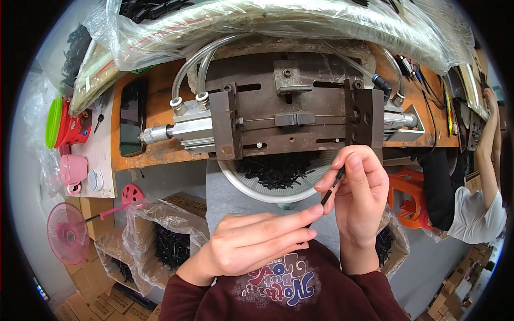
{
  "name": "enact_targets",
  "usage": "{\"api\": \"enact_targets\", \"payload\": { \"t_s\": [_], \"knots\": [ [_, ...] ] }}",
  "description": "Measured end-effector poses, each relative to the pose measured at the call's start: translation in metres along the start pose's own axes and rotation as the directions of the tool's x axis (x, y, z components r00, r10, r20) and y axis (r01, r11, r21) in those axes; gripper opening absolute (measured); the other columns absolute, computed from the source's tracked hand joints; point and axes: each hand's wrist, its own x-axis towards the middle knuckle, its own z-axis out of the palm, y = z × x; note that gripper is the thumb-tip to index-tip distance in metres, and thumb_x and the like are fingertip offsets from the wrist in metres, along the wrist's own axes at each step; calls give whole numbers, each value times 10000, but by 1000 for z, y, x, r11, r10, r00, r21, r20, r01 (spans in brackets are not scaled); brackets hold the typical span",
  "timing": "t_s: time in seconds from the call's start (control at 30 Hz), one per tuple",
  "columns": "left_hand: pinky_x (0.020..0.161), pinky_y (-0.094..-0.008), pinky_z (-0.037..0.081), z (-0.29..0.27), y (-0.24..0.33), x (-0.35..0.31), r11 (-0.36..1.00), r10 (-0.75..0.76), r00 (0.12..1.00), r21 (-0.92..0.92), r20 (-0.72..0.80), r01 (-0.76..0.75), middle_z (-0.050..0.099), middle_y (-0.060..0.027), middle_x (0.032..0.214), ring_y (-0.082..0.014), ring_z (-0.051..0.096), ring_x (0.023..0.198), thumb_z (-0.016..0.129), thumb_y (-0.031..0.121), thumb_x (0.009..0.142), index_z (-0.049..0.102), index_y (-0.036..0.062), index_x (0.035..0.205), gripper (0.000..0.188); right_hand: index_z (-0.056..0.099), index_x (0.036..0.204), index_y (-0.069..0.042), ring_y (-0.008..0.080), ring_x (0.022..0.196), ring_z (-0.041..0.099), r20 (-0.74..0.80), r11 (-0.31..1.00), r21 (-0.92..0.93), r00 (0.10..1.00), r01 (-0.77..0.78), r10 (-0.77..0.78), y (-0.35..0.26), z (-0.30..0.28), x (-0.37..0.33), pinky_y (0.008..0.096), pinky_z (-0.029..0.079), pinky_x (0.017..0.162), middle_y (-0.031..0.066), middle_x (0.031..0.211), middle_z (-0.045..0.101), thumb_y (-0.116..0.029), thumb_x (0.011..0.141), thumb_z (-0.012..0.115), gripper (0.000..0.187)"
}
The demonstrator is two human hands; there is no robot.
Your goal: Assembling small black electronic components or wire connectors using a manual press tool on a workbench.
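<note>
Above my lap, both hands are on one thin black plastic rod (333, 190), tilted with its upper end toward the right. My right hand (360, 195) pinches the upper part between thumb and fingers. The lower part lies against the fingertips of my left hand (262, 241), whose fingers are pressed together; its thumb is hidden behind them. Just beyond the hands is a dark metal fixture (292, 139) with a thin rod spanning it through a small grey block (294, 119). Under its front edge a white basket (257, 196) holds many loose black pieces (278, 170).
Air cylinders (193, 131) with clear hoses flank the fixture. A phone (133, 115) lies left on the wooden bench. Plastic-lined boxes (172, 243) of black parts and a pink fan (69, 234) stand at left. On the right are an orange stool (407, 195) and another person's arm (486, 160).
</note>
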Motion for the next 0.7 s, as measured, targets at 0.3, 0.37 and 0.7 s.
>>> {"api": "enact_targets", "payload": {
  "t_s": [0.3,0.37,0.7],
  "knots": [
    [635,-281,599,1,-2,-2,1000,23,1000,6,1,-23,688,-183,1091,-226,719,772,798,59,673,723,-6,920,267,568,956,51,158,643,652,28,999,51,1000,13,-14,5,2,-1,230,518,454,123,852,610,-147,1007,491,218],
    [632,-283,598,1,-1,-3,1000,24,1000,11,-1,-24,687,-184,1093,-227,718,773,797,59,674,721,-7,925,270,571,960,53,161,662,655,27,999,41,999,22,-23,5,1,-2,232,519,454,116,867,602,-138,1005,494,211],
    [626,-285,594,0,-1,-3,1000,4,1000,-7,-1,-4,690,-185,1088,-228,716,753,800,55,673,720,2,920,265,575,987,61,150,616,636,110,989,-69,986,132,-124,3,0,-4,237,515,505,166,839,646,-98,999,498,177]
  ]
}}
